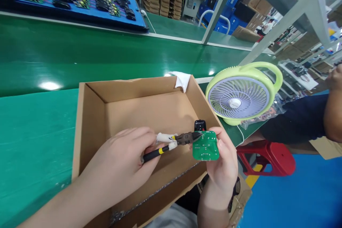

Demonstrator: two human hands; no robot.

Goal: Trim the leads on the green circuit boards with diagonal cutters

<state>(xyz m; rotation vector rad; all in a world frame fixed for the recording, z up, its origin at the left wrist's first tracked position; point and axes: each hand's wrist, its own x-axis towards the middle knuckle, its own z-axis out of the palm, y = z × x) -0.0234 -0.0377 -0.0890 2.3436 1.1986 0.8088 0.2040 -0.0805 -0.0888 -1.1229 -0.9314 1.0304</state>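
My left hand [125, 162] is closed around a pair of small cutters [171, 142] with black, yellow and white handles. Their dark jaws touch the top edge of a green circuit board [206, 146]. My right hand [224, 164] grips that board by its right side, solder face toward me. A black part [200, 125] sticks up behind the board. Both hands hover over an open cardboard box [91, 114] that lies on the green bench.
A light green desk fan [240, 96] stands right of the box. A white cloth [181, 78] hangs over the box's far corner. A blue tray [80, 12] with several boards lies beyond the conveyor belt. Another person's arm [332, 110] and a red stool [269, 156] are at right.
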